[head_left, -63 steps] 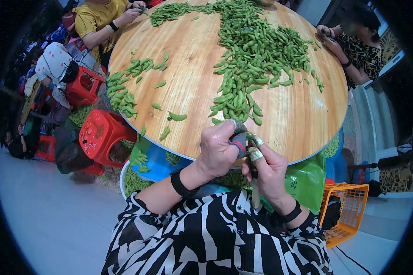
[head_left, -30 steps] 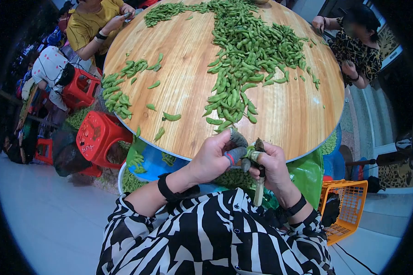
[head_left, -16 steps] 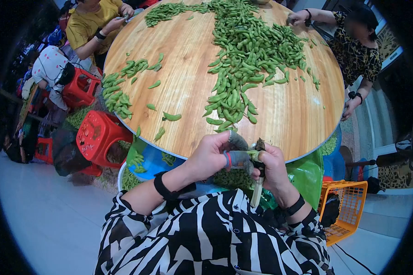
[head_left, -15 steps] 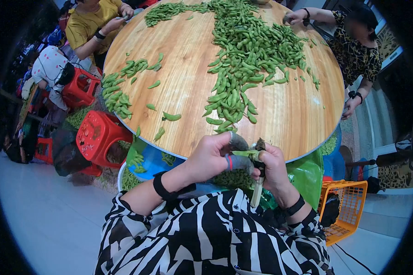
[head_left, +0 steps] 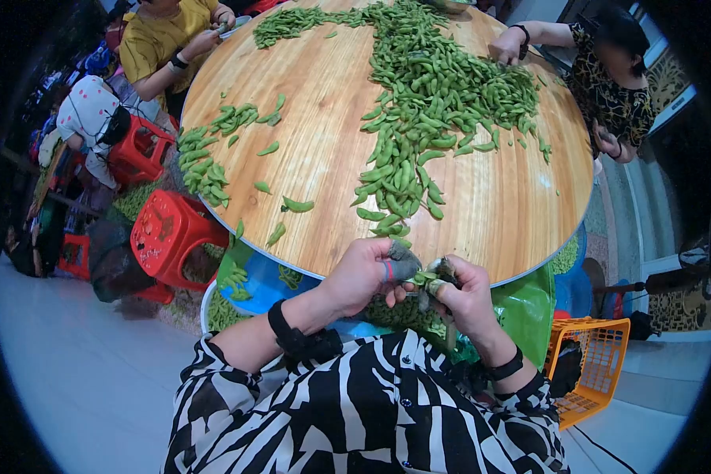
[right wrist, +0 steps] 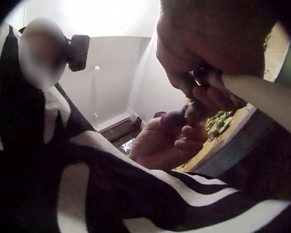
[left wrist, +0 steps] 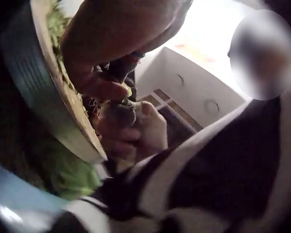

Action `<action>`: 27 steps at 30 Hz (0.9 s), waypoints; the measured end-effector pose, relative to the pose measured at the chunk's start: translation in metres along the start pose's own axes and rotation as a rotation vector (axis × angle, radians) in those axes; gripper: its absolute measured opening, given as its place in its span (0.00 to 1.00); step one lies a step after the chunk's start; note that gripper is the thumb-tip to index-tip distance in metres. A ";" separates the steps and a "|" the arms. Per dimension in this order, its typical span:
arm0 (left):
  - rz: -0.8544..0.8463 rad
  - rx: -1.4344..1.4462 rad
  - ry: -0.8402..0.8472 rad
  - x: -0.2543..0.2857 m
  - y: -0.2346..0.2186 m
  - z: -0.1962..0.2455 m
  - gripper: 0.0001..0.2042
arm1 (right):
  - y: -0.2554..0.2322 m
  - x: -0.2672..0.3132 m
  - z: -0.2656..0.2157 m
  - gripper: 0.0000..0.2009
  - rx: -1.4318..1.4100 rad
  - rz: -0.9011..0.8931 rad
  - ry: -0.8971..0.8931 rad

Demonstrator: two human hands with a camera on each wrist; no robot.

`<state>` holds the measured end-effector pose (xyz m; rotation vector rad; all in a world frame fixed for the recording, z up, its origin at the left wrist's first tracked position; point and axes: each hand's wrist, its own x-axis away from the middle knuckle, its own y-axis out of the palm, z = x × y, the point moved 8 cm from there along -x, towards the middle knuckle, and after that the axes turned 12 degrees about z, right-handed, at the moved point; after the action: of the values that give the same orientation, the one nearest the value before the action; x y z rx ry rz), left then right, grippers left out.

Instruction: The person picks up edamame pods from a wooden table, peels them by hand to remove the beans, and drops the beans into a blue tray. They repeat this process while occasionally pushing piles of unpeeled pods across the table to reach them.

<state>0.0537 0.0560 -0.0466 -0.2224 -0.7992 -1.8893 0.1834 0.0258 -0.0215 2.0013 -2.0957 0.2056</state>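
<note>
In the head view a green pod (head_left: 423, 278) lies between the two hands, just off the table's near edge. My left hand (head_left: 361, 275), grey covers on its thumb and forefinger, pinches the pod's left end. My right hand (head_left: 468, 294) curls round a tool with a pale handle (head_left: 450, 335) and holds the pod's other end; the tool's working end is mostly hidden. The left wrist view shows the left hand (left wrist: 117, 43) above the right, with a bit of green between them. In the right wrist view the pale handle (right wrist: 262, 94) sticks out from the right hand (right wrist: 216, 39).
A long heap of green pods (head_left: 419, 95) crosses the round wooden table (head_left: 308, 103), with a smaller pile (head_left: 204, 170) at its left edge. Beneath the near edge are a blue tray (head_left: 262, 272) and green bag (head_left: 525, 312). An orange basket (head_left: 596, 371) stands right, a red stool (head_left: 174, 237) left.
The left hand's fingers have closed in, and the pod sits lower between the hands. The tool's handle shows less. At the far right a person's hand has moved onto the heap's edge.
</note>
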 end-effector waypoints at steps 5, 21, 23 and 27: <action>0.129 -0.270 0.379 0.010 0.006 0.021 0.05 | -0.008 0.003 -0.004 0.05 0.097 0.081 -0.034; 0.151 -0.427 0.644 0.025 0.014 0.024 0.07 | -0.003 0.006 0.002 0.08 -0.002 0.027 -0.011; 0.151 -0.505 0.703 0.030 0.017 0.025 0.07 | -0.004 0.004 0.006 0.07 -0.090 0.041 0.057; 0.165 -0.561 0.749 0.033 0.019 0.029 0.07 | -0.004 0.002 0.011 0.06 -0.091 0.042 0.014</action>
<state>0.0495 0.0442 0.0002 0.0831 0.2515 -1.8006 0.1866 0.0208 -0.0316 1.8998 -2.1002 0.1287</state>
